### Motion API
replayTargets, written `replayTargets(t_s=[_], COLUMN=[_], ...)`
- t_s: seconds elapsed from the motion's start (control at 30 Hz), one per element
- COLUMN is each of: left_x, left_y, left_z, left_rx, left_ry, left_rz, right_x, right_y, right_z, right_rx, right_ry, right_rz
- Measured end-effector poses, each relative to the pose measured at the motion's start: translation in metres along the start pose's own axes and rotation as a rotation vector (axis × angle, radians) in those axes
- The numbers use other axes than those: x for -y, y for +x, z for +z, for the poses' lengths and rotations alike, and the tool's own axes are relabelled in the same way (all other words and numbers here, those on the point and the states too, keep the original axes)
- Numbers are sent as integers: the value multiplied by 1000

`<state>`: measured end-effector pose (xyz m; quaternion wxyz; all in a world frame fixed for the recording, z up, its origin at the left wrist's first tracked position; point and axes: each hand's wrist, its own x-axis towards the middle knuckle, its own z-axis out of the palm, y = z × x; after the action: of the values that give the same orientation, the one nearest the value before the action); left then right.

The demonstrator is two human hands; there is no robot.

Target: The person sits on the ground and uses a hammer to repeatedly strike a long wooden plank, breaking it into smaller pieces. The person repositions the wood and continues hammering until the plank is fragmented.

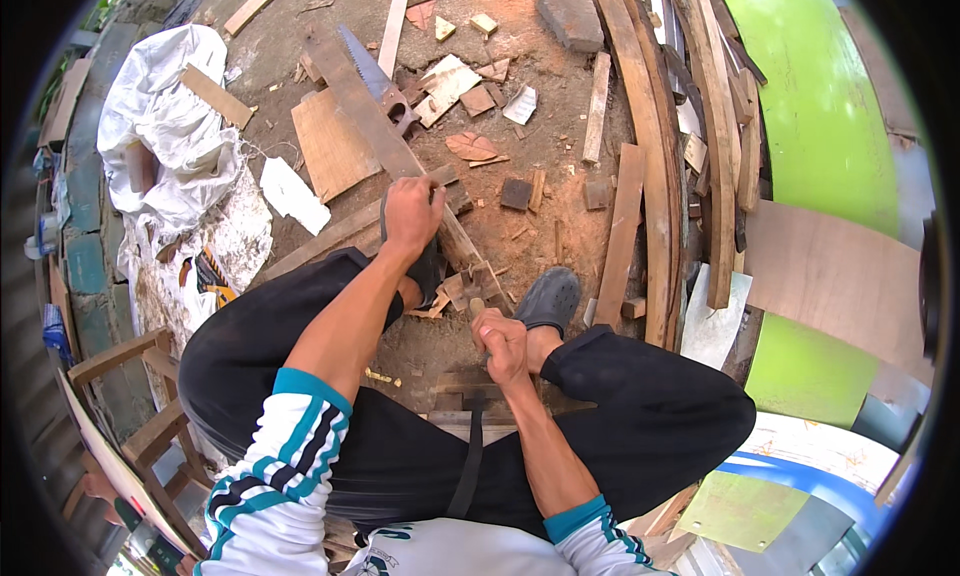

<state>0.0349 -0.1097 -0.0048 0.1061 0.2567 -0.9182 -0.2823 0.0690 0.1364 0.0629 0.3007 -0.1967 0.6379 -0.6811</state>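
Observation:
A long brown wooden board (375, 121) slants across the ground between my feet. My left hand (414, 216) is closed over its nearer part, beside my left shoe. Lower and to the right, my right hand (502, 344) is wrapped round a tool with a pale wooden handle (477, 304). Its kind cannot be made out; it lies close to the board's near end, among small wood pieces (480, 279). A handsaw (370, 68) with a brown handle rests against the board's far part. A wider plywood piece (333, 146) lies left of the board.
A white sack (165, 106) lies at the left, with a yellow-and-black tool (214, 276) near it. Long planks (650, 176) and green sheets (820, 96) line the right. A stone block (570, 18) sits at the back. Offcuts and my grey clog (550, 298) are close by.

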Motion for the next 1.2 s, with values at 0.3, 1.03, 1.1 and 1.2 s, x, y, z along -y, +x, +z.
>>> replayTargets(t_s=[0.3, 1.03, 1.1, 1.2], left_x=[-35, -40, -44, -71], left_y=[-83, -100, -93, -86], left_z=[-3, 13, 0, -20], left_rx=[270, 762, 817, 759], left_ry=[-66, -822, -829, -938], left_rz=[-451, -868, -721, -748], right_x=[12, 72, 90, 111], right_y=[-20, -37, -37, -41], right_z=[19, -14, -23, -28], right_rx=[17, 204, 191, 127], right_ry=[-188, -144, -89, -138], right_rz=[25, 34, 50, 79])
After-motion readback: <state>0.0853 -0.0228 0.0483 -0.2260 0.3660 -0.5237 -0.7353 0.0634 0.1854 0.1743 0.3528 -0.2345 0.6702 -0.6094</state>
